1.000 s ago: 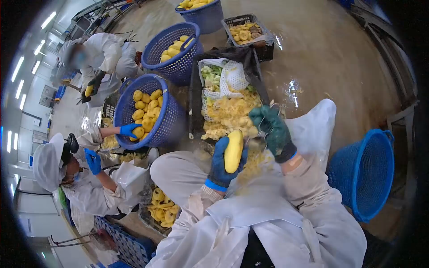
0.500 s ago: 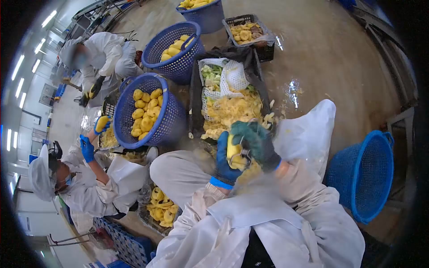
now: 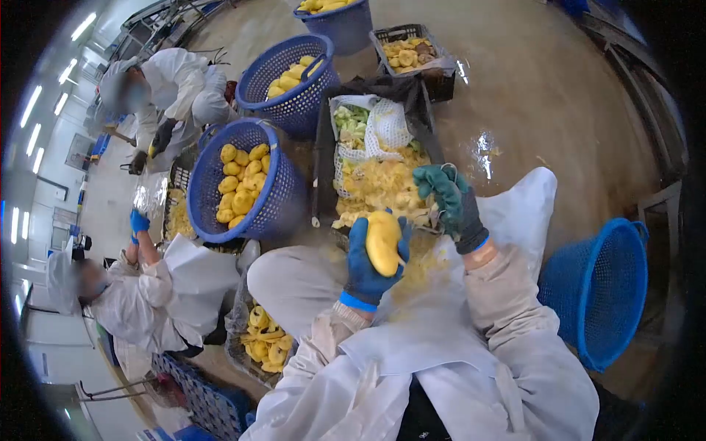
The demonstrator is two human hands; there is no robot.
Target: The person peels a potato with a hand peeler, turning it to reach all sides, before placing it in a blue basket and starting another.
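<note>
My left hand (image 3: 373, 257), in a blue glove, grips a smooth yellow fruit (image 3: 384, 244) over my lap. Up and to the right of it, my right hand (image 3: 450, 204), in a green glove, is curled round a thin metal tool (image 3: 443, 192), of which only a little shows. The fruit and the tool are apart. Just beyond both hands lies a black crate (image 3: 321, 158) lined with white netting and filled with pale yellow peelings (image 3: 382, 184) and green scraps. Some shreds rest on the apron between my legs.
Blue baskets of yellow fruit (image 3: 276, 173) stand left of the crate and behind it. Another blue basket (image 3: 594, 294) is at the right. A crate of yellow pieces (image 3: 265, 345) sits beside my left leg. Two co-workers (image 3: 132, 305) (image 3: 176, 84) work at the left.
My right hand has moved right and up, off the fruit. The fruit now stands more exposed in my left hand. The nearer co-worker's hands have come together and hold no visible fruit.
</note>
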